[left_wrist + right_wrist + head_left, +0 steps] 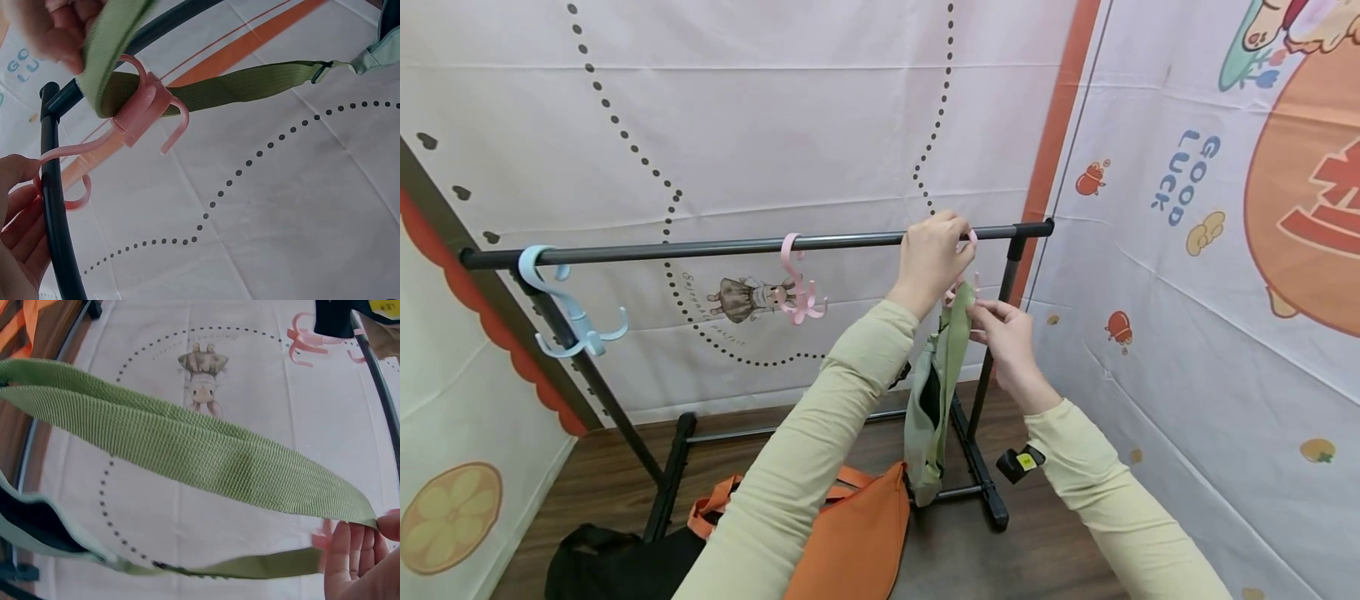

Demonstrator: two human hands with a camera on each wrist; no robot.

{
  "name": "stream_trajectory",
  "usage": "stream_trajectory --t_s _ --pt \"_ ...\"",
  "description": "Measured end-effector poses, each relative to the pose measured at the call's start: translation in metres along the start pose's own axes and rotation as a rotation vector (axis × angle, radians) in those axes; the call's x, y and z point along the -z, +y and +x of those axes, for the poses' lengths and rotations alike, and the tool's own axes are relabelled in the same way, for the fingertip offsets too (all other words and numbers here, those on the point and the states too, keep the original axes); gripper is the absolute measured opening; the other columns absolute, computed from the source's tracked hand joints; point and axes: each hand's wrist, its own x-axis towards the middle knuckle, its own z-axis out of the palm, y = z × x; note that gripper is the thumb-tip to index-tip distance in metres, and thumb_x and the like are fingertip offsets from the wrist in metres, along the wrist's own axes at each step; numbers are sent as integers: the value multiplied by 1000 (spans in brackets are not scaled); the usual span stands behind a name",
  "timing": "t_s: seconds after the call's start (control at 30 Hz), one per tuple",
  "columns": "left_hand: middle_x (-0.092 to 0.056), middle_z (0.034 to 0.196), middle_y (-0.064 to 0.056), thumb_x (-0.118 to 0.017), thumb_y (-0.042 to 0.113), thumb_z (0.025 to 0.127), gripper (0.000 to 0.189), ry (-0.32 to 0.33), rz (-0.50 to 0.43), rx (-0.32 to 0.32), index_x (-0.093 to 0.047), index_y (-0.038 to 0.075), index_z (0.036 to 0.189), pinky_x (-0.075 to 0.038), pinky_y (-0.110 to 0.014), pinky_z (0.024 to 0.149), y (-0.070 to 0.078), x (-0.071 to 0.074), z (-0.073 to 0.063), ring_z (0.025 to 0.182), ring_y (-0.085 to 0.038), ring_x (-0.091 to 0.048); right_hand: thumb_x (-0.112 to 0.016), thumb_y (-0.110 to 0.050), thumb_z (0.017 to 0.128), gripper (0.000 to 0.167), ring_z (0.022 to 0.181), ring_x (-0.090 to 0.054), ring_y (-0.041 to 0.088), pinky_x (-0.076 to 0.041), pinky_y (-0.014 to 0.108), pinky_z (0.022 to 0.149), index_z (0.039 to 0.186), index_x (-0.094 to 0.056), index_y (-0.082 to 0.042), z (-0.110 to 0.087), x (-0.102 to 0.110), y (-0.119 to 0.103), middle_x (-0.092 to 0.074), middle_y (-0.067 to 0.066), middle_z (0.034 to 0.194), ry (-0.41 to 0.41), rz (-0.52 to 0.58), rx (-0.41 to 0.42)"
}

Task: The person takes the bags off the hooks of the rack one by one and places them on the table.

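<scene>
My left hand (931, 260) is at the right part of the black rail (715, 248), its thumb and fingers pinching the upper curve of a pink multi-prong hook (139, 109) hung over it. Just below, my right hand (1009, 340) pinches a green webbing strap (187, 450) between thumb and fingers. In the left wrist view the strap loops around the hook's lower prongs. A pale green bag (922, 433) hangs from this strap, its dark opening showing from the side.
Another pink hook (801, 287) hangs mid-rail, and a light blue hook (576, 321) at the left end. On the floor below lie an orange bag (861, 533) and a black bag (617, 567). Printed cloth walls (820, 125) stand close behind and at the sides.
</scene>
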Motion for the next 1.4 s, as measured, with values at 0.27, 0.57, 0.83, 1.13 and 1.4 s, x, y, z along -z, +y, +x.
stream_trajectory --t_s 0.27,0.57,0.83,1.13,1.4 --pt "-65 83 3 -58 17 84 13 -31 4 -11 -70 12 84 -48 -24 57 -1 2 0 66 -12 -60 -53 -7 87 11 60 -56 5 -50 17 58 82 -62 -7 17 14 -34 -59 -5 65 -95 -11 -12" --pt "-64 83 3 -58 15 84 12 -41 15 -21 -69 12 84 -48 -24 58 -2 1 0 66 -11 -60 -52 -9 88 13 63 -55 4 -48 16 56 91 -63 -3 46 15 -46 -58 -6 69 -91 -120 18" --pt "-64 82 4 -58 15 84 11 -24 9 -25 -69 12 83 -47 -24 57 -3 1 0 65 -11 -59 -51 -9 89 31 66 -56 1 -49 15 57 111 -59 11 55 5 -42 -58 -7 77 -45 -281 74" --pt "-63 79 4 -58 14 83 11 -9 -6 -39 -68 13 81 -47 -25 57 -3 1 -1 65 -11 -59 -54 -8 87 30 63 -56 3 -50 16 55 111 -60 9 46 3 -34 -57 -4 75 117 -139 38" --pt "-63 78 3 -59 13 81 9 12 -5 -42 -68 12 80 -46 -24 54 -4 2 -3 61 -11 -58 -55 -9 88 30 61 -58 4 -50 16 56 113 -57 8 36 20 -32 -60 -3 73 141 17 -37"
